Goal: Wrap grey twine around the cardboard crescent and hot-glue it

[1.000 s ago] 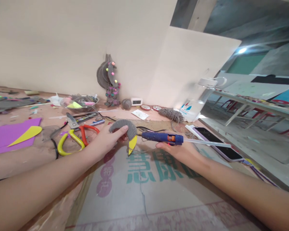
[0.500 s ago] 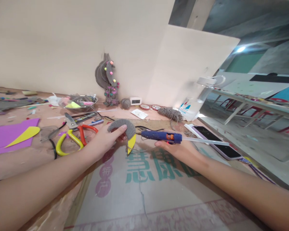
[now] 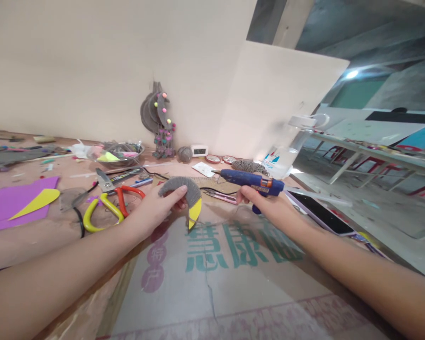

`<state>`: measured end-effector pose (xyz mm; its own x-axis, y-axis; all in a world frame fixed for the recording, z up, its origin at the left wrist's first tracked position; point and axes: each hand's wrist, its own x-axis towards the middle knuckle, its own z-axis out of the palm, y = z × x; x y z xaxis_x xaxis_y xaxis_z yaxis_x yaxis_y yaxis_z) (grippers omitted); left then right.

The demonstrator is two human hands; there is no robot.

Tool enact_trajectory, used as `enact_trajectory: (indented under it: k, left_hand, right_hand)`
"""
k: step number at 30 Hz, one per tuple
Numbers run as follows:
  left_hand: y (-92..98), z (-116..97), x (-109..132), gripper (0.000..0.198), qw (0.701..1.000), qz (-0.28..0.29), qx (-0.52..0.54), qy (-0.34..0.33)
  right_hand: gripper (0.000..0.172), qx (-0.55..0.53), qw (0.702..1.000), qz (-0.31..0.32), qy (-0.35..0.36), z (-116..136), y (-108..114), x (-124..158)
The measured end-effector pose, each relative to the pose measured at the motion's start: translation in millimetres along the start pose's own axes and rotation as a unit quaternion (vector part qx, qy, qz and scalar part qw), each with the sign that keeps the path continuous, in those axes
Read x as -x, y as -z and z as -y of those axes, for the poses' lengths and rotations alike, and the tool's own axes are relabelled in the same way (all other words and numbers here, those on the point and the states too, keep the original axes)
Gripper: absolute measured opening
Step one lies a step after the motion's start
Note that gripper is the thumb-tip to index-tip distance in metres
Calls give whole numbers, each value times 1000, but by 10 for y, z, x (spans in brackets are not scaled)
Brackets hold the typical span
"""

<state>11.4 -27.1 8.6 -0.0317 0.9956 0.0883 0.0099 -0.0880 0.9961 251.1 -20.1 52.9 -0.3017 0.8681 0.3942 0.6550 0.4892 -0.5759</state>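
Between the thumb and fingers of my left hand [image 3: 172, 200] is a crescent [image 3: 187, 185], mostly wrapped in grey yarn, its lower tip [image 3: 194, 213] bare yellow. A loose strand of yarn trails from it to the right. My right hand [image 3: 257, 200] grips a blue hot glue gun [image 3: 250, 181], whose nozzle points left, above and apart from the crescent. A clear glue stick [image 3: 318, 197] juts from the gun's back. Beneath both hands lies a printed cardboard sheet [image 3: 177, 293]. Small pink-handled snips [image 3: 221, 196] rest on it near the gun.
Red-and-yellow scissors [image 3: 102, 215] and purple sheets [image 3: 19, 200] with a yellow cutout [image 3: 35, 203] lie left. Along the back are a bowl [image 3: 116, 156], a yarn ball [image 3: 184, 153], a small clock [image 3: 199, 150] and a yarn skein [image 3: 250, 166]. A bottle [image 3: 286, 146] and phone [image 3: 322, 212] stand right.
My right hand has raised the glue gun and moved it right, away from the crescent, uncovering the snips. My left hand keeps the crescent in nearly the same place.
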Motion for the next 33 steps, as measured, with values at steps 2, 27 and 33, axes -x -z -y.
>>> enact_trajectory:
  k: [2,27,33]
  left_hand:
    - [8,14,-11,26,1000,6,-8,-5]
    - [-4,-7,1,26,1000,19,-20,-2]
    - [-2,7,-9,27,1000,22,-6,-4]
  right_hand:
    - [35,0,1000,2,-5,16,73,-95]
    - [39,126,988,55,-71,-801,-282,-1181]
    - [36,185,982,-39,30,-342,-113,-620]
